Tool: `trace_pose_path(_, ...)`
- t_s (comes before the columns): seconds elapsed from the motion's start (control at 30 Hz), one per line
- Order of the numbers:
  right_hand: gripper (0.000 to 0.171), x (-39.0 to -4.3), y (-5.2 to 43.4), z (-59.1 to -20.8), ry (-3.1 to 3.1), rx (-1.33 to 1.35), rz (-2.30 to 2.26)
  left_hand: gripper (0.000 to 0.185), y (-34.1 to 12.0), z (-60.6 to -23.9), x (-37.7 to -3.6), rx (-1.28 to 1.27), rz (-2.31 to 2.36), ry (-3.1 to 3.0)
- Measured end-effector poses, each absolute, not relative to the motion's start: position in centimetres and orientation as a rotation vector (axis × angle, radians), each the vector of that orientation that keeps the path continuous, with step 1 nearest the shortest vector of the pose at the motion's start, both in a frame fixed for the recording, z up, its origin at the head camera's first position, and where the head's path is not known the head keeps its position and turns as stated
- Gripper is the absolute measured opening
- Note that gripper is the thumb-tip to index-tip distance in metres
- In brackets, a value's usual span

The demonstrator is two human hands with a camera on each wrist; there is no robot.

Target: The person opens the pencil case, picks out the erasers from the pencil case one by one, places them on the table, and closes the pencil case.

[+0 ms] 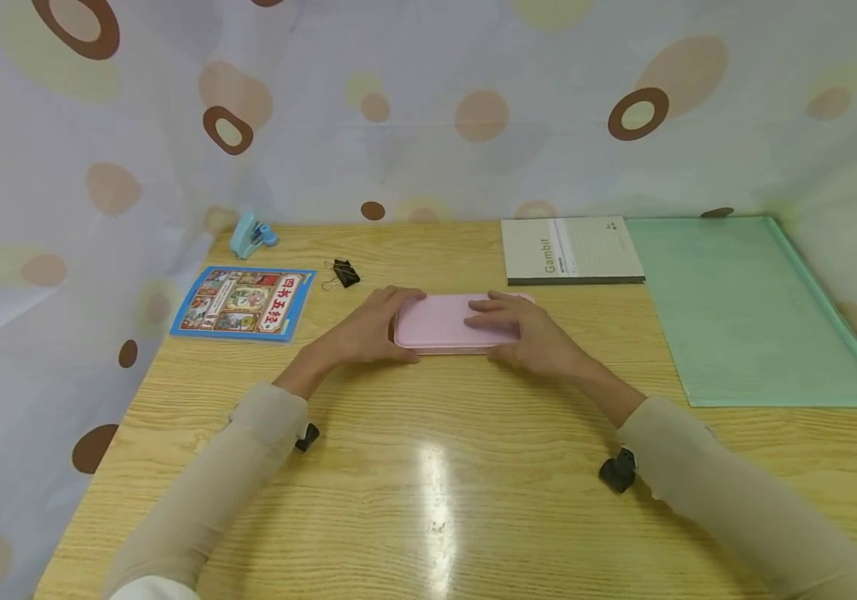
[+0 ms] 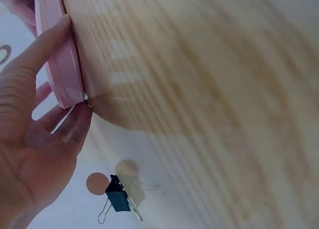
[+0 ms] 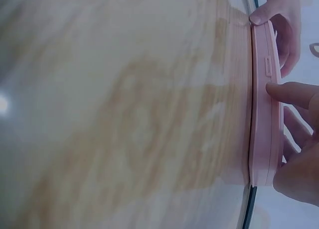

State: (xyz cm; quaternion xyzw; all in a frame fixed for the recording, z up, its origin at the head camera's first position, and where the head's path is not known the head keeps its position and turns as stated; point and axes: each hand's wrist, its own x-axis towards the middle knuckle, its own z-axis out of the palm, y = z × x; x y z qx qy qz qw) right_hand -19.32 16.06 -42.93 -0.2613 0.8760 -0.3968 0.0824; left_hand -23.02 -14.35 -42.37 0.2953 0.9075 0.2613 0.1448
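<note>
Head view: the pink case [image 1: 447, 322] lies flat mid-surface [image 1: 428, 467], right of the clip [image 1: 343, 273], long axis left-right. Left hand [image 1: 372, 327] curls round its left end; right hand [image 1: 526, 329] rests flat on top.
Left wrist: fingers [image 2: 75, 124] clasp the rounded end.
Right wrist: a thumb [image 3: 291, 92] presses the closed seam.

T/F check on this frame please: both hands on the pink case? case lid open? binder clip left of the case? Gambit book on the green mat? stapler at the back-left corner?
1. Both the left hand and right hand are on the pink case: true.
2. The case lid is open: false, it lies closed and flat on the table.
3. The binder clip lies behind and left of the case: true.
4. The Gambit book lies on the green mat: false, it lies on bare wood beside the mat.
5. The blue stapler sits at the back-left corner: true.
</note>
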Motion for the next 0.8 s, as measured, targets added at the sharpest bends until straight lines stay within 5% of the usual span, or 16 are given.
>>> trace_pose_path(0.8,0.040,-20.2,15.4,-42.3,2.625,-0.783,-1.209,0.092,-15.0,-41.2,-24.8,0.709,0.940,2.446)
